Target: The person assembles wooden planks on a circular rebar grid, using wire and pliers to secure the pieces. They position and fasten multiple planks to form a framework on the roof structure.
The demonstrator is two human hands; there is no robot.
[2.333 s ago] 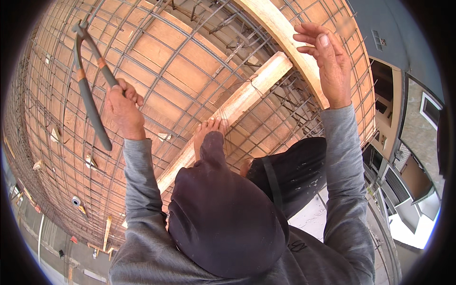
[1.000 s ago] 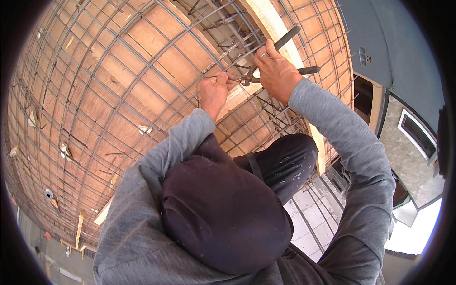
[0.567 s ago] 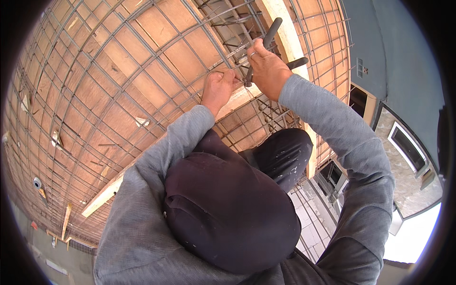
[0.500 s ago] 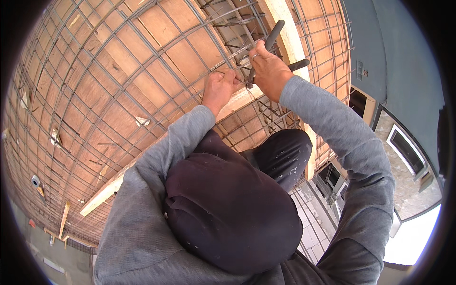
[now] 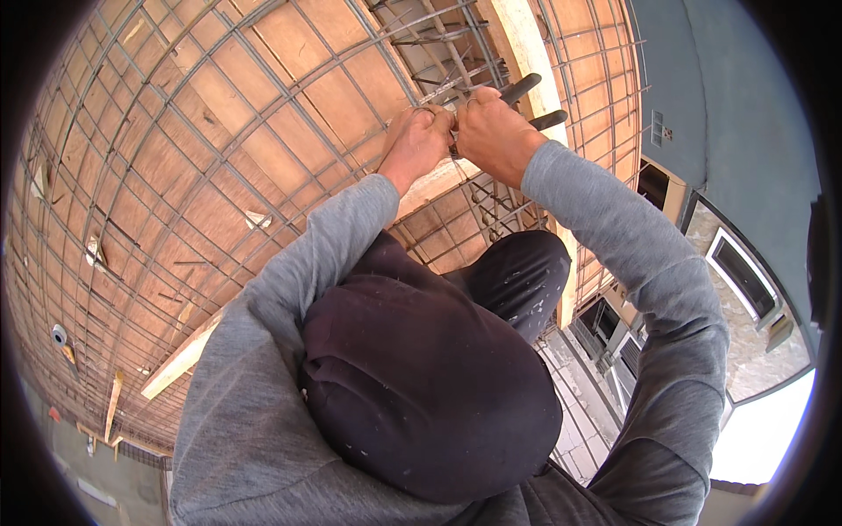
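My right hand [image 5: 496, 136] is closed on a pair of pincers, whose two black handles [image 5: 523, 88] spread apart beyond the fingers. The pincers' jaws are hidden between my hands. Right beside it, nearly touching, my left hand [image 5: 416, 145] is closed with bent fingers at the steel rebar mesh [image 5: 303, 90]; what it pinches, if anything, does not show. Both hands are just above a pale timber [image 5: 434, 185] that runs under the mesh, close to a gap filled with thicker bars [image 5: 452, 48].
Plywood sheets [image 5: 210, 105] lie beneath the mesh, with wood scraps and several cut bars. A second timber [image 5: 526, 44] crosses at the right. My dark-trousered knee [image 5: 430, 386] is bent in front of me. A building with a window [image 5: 741, 272] stands to the right.
The pincers have turned, their handles now lower and closer together. My left hand has risen slightly to the right, bringing the two hands close together.
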